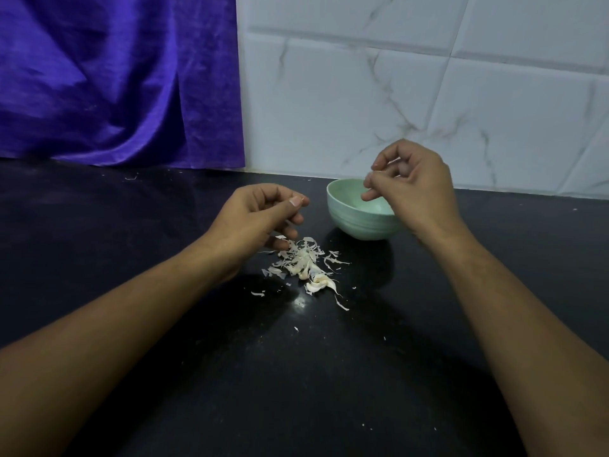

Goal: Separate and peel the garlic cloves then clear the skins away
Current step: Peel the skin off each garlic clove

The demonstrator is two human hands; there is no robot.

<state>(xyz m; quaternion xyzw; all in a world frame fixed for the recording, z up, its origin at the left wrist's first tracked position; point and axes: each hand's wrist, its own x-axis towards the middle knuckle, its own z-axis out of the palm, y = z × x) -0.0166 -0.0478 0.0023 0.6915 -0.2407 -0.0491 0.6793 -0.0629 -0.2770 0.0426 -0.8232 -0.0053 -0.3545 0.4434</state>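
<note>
A pile of pale garlic skins (301, 258) lies on the black counter (164, 258), with a few unpeeled garlic cloves (319, 283) at its near edge. My left hand (263, 219) hovers at the pile's left, fingers curled and thumb pressed against the forefinger; its lower fingers touch the skins, and I see nothing between thumb and finger. My right hand (412, 186) is raised over the pale green bowl (356, 225), its fingers curled, with thumb and forefinger pinching a small pale piece that looks like a garlic clove (369, 175). My hand hides most of the bowl's inside.
A white marble-patterned tiled wall (428, 94) rises right behind the bowl. A purple cloth (115, 77) hangs at the back left down to the counter. Small skin flecks (342, 305) are scattered around the pile and toward me.
</note>
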